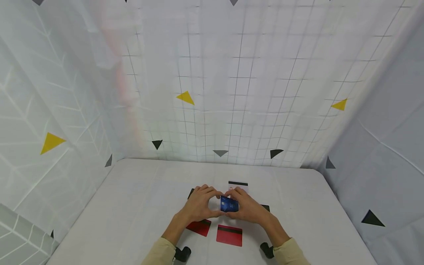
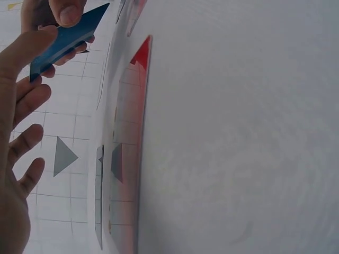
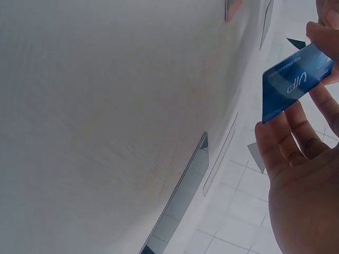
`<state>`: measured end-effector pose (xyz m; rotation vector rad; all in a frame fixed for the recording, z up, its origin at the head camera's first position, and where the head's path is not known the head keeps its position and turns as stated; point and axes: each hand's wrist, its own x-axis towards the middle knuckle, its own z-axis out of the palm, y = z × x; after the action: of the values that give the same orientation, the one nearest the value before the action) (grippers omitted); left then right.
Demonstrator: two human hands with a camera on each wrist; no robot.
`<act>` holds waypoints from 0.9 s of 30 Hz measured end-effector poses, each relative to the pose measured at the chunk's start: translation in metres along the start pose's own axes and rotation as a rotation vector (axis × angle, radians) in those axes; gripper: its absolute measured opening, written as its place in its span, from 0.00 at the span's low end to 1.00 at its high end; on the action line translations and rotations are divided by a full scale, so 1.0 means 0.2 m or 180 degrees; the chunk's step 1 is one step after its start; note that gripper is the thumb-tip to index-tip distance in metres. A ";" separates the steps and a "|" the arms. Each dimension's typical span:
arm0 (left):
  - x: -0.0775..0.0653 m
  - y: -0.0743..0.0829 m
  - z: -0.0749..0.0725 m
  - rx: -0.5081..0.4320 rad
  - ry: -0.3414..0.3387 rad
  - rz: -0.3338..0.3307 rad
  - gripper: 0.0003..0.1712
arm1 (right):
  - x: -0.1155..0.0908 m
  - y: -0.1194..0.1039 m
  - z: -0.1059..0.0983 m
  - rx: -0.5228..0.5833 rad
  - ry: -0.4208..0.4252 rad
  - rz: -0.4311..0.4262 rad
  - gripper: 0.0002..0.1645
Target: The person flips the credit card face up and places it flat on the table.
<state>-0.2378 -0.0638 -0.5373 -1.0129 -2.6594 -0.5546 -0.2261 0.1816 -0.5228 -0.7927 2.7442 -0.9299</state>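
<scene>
A blue plastic card [image 1: 229, 204] with "VIP" lettering is held up between both hands over the white table. My left hand [image 1: 201, 203] pinches its left end, the thumb on one face and fingertips behind, as the left wrist view shows; the other fingers are spread. At the opposite end my right hand [image 1: 247, 207] grips the card between thumb and fingers. In the right wrist view the lettered face of the blue card [image 3: 296, 79] shows, with fingers behind its lower edge.
On the table [image 1: 132, 213] lie a red card [image 1: 229, 235] with a dark stripe, another red card [image 1: 200, 227] partly under the left wrist, and a white striped card [image 1: 238, 186] beyond the hands. Dark cards peek out beside the left hand [image 1: 190, 192] and right hand [image 1: 266, 208].
</scene>
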 end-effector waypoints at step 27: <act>0.01 -0.01 0.01 0.0449 -0.0396 -0.0320 0.32 | 0.03 0.04 0.01 -0.0248 -0.0134 0.0153 0.34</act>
<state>-0.2406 -0.0627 -0.5393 -0.9053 -2.8250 -0.3270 -0.2349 0.1834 -0.5289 -0.7460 2.7648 -0.7926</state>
